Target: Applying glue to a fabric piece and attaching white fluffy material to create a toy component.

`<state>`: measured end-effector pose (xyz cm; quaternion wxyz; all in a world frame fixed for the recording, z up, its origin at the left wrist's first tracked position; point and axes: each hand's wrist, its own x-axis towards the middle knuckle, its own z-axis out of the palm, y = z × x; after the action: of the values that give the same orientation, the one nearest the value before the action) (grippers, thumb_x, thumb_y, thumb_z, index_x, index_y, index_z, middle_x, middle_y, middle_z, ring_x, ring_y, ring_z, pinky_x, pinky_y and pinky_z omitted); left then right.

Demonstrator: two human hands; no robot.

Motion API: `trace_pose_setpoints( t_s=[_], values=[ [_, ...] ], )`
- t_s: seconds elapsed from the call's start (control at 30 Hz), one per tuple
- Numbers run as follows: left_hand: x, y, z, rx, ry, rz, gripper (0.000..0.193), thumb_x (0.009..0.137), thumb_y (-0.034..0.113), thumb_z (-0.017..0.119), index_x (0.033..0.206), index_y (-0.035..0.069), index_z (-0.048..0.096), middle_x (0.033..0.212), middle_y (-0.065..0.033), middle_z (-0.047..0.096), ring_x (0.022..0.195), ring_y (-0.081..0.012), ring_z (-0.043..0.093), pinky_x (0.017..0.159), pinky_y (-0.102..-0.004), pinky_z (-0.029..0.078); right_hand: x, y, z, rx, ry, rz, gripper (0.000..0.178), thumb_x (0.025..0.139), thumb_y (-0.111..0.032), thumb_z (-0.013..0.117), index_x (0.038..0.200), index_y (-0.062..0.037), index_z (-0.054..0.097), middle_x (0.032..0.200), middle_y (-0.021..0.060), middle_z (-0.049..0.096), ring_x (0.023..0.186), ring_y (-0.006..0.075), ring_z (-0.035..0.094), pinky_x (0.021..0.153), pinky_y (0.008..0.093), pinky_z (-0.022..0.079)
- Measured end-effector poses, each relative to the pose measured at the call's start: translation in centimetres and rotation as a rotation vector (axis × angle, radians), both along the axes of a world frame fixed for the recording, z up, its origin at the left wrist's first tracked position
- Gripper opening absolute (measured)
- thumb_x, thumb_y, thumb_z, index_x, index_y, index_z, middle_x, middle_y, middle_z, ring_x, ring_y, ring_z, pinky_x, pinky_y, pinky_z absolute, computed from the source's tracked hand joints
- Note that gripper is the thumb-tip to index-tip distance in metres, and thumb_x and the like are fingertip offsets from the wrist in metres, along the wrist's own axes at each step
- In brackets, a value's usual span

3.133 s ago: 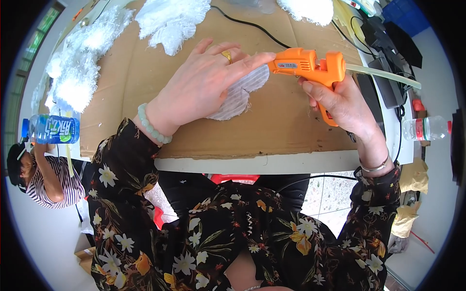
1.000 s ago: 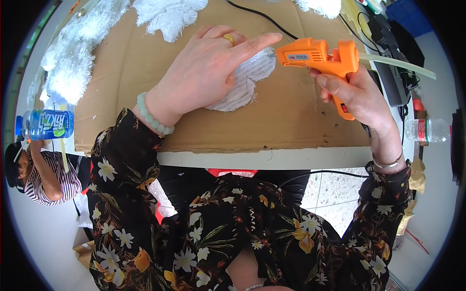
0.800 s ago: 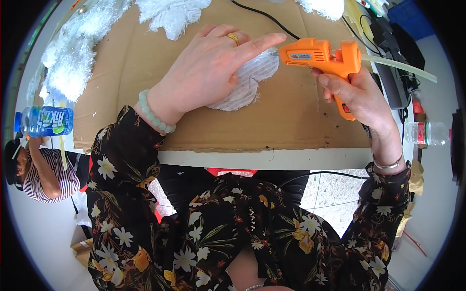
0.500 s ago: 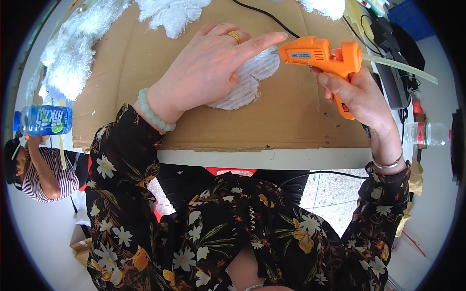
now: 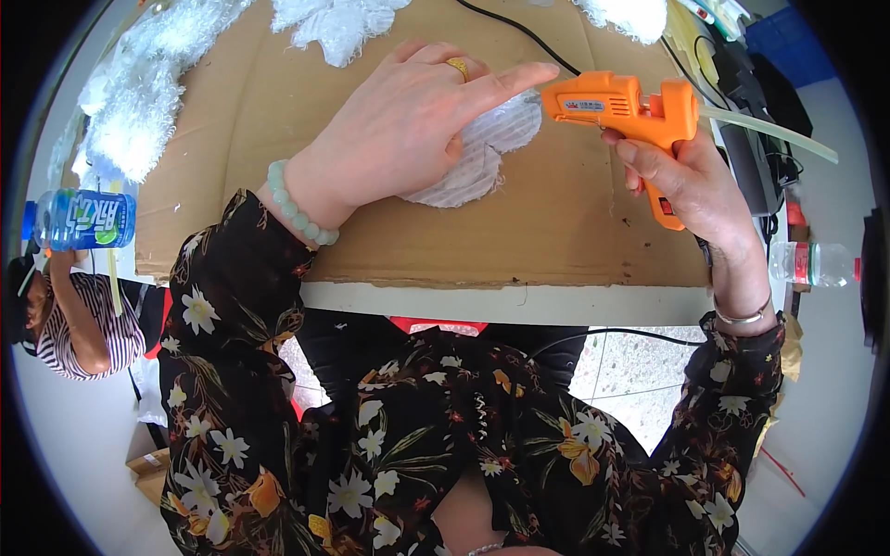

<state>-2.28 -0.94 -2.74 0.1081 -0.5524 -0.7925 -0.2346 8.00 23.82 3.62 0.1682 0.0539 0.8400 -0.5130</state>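
My left hand (image 5: 408, 125) lies flat on a white heart-shaped fabric piece (image 5: 482, 157) on the brown cardboard sheet (image 5: 556, 222), index finger stretched toward the glue gun's nozzle. A gold ring and a pale green bead bracelet (image 5: 297, 208) are on that hand and wrist. My right hand (image 5: 691, 181) grips the handle of an orange hot glue gun (image 5: 621, 102), nozzle pointing left, right at the fabric's upper right edge. A clear glue stick (image 5: 769, 134) juts out of the gun's back.
White fluffy fibre tufts (image 5: 130, 111) lie along the cardboard's far and left edges. A black cable (image 5: 510, 28) runs across the top. One plastic bottle (image 5: 79, 218) stands at the left, another (image 5: 816, 264) at the right. A person in a striped top (image 5: 74, 320) sits at the left.
The glue gun has shifted slightly right and up from the fabric edge over the last seconds. My left hand has stayed pressed on the white fabric piece.
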Motion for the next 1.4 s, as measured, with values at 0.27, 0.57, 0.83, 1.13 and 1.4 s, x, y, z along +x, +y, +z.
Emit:
trace_pose_setpoints(
  t_s=[0.27,0.57,0.83,1.13,1.4],
  values=[
    [0.7,-1.5,0.9,0.082,0.020,0.050,0.084,0.062,-0.014,0.046,0.138,0.021,0.042,0.074,-0.0116,0.058,0.089,-0.0295,0.057,0.089,-0.0376,0.044,-0.2,-1.2,1.6,0.019,0.010,0.060,0.029,0.090,-0.016,0.061,0.113,-0.0005,0.052,0.101,0.0059,0.062,0.068,0.0087,0.052,0.064,0.0229,0.047],
    [0.4,-1.6,0.6,0.106,-0.011,0.052,0.083,0.064,-0.015,0.045,0.138,0.024,0.042,0.074,-0.0125,0.057,0.087,-0.0324,0.057,0.091,-0.0391,0.043,-0.5,-1.4,2.3,0.065,-0.006,0.049,0.030,0.089,-0.018,0.062,0.112,0.0003,0.055,0.098,0.0045,0.063,0.067,0.0077,0.052,0.063,0.0222,0.046],
    [-0.1,0.0,0.6,0.102,-0.006,-0.038,0.083,0.065,-0.014,0.046,0.139,0.022,0.041,0.077,-0.0133,0.061,0.086,-0.0330,0.057,0.093,-0.0396,0.042,0.2,-0.4,2.3,0.095,-0.061,0.017,0.032,0.089,-0.019,0.062,0.114,0.0008,0.055,0.098,0.0051,0.063,0.066,0.0077,0.053,0.059,0.0229,0.047],
    [0.0,-0.3,0.7,0.123,-0.004,-0.028,0.084,0.064,-0.013,0.047,0.140,0.023,0.041,0.081,-0.0135,0.063,0.087,-0.0334,0.057,0.092,-0.0392,0.042,0.1,-1.0,2.6,0.095,-0.064,0.012,0.034,0.090,-0.018,0.061,0.116,0.0016,0.054,0.101,0.0061,0.063,0.065,0.0077,0.052,0.061,0.0223,0.046],
    [-0.2,-0.2,0.5,0.072,-0.018,-0.016,0.083,0.065,-0.012,0.047,0.139,0.024,0.041,0.087,-0.0126,0.064,0.089,-0.0330,0.057,0.093,-0.0395,0.042,-0.7,-0.9,2.1,0.157,-0.016,0.018,0.032,0.090,-0.017,0.060,0.114,0.0018,0.054,0.100,0.0062,0.063,0.065,0.0077,0.052,0.063,0.0218,0.046]
  ],
)
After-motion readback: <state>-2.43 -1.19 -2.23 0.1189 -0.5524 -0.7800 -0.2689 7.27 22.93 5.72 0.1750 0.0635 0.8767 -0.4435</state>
